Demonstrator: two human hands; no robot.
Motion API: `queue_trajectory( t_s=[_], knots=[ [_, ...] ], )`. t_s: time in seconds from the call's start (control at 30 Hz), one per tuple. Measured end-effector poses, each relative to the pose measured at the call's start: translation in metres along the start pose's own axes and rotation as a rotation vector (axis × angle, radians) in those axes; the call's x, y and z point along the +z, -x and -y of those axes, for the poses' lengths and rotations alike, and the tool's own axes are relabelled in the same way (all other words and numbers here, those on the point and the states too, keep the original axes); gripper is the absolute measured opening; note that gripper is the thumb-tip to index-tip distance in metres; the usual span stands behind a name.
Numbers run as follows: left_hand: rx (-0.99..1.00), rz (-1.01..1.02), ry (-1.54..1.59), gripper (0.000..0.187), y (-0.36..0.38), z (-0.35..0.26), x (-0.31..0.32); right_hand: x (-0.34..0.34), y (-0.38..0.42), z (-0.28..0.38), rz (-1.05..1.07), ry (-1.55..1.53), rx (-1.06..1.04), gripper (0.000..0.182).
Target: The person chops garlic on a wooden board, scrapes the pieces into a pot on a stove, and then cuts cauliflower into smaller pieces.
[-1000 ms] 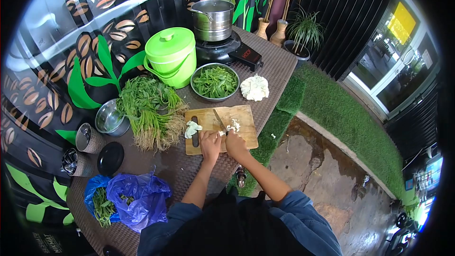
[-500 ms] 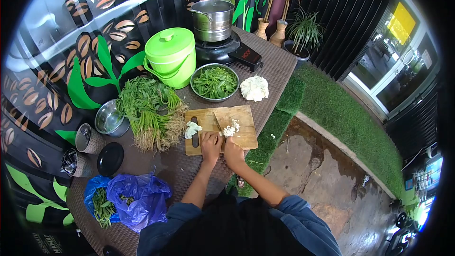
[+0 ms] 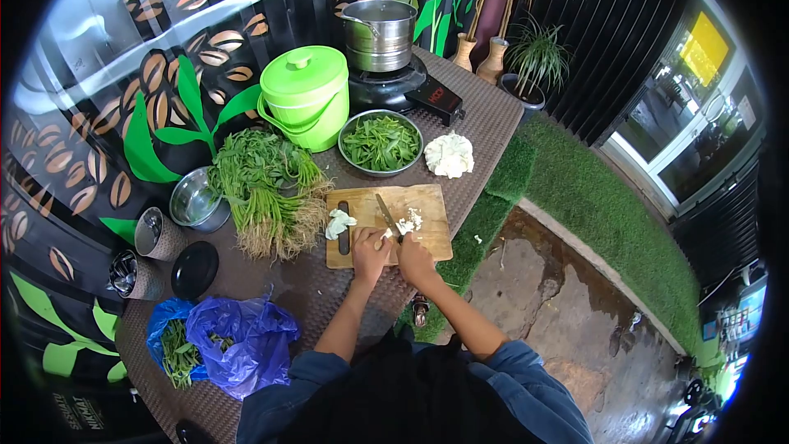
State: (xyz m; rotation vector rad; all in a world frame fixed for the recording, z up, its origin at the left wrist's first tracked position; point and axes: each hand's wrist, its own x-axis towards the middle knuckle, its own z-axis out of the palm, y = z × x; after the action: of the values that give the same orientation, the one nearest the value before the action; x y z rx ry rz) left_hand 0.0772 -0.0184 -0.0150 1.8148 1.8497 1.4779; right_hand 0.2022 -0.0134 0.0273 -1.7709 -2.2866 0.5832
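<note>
On the table [image 3: 316, 289], the cutting board [image 3: 433, 224] lies right of the vegetable bundle [image 3: 269, 189], before the bowl [image 3: 381, 173].

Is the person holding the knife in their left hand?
No, the right hand grips the knife, its blade over the wooden cutting board.

Two hands [image 3: 417, 261] — one knife [image 3: 385, 210]
</note>
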Motion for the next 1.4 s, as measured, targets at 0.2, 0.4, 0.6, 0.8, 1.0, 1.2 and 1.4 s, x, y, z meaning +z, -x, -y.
queue_trajectory(
  t_s=[0.2,0.4,0.6,0.8,1.0,1.2,1.4],
  knots=[
    [-0.016,-0.01,-0.034,0.015,0.0,-0.001,0.0,0.01,-0.005,0.013,-0.027,0.017,0.011,0.021],
    [-0.018,-0.024,0.007,0.016,0.001,0.002,0.0,0.011,0.0,0.011,-0.026,-0.008,0.032,0.02],
    [-0.022,-0.021,0.046,0.018,0.001,0.003,0.0,0.003,-0.008,0.007,-0.031,-0.047,-0.008,0.02],
    [-0.116,-0.016,0.062,0.014,0.0,-0.001,-0.003,0.017,-0.004,0.019,-0.028,0.005,0.047,0.022],
    [-0.043,-0.034,0.071,0.014,0.0,0.01,0.003,0.007,-0.01,0.009,-0.106,0.016,-0.025,0.021],
    [-0.001,-0.017,-0.004,0.014,-0.002,0.006,-0.001,0.024,-0.008,0.01,-0.03,0.018,0.04,0.021],
    [0.021,0.005,-0.01,0.016,-0.001,0.007,-0.001,0.003,-0.023,-0.007,0.001,0.055,-0.118,0.021]
  ],
)
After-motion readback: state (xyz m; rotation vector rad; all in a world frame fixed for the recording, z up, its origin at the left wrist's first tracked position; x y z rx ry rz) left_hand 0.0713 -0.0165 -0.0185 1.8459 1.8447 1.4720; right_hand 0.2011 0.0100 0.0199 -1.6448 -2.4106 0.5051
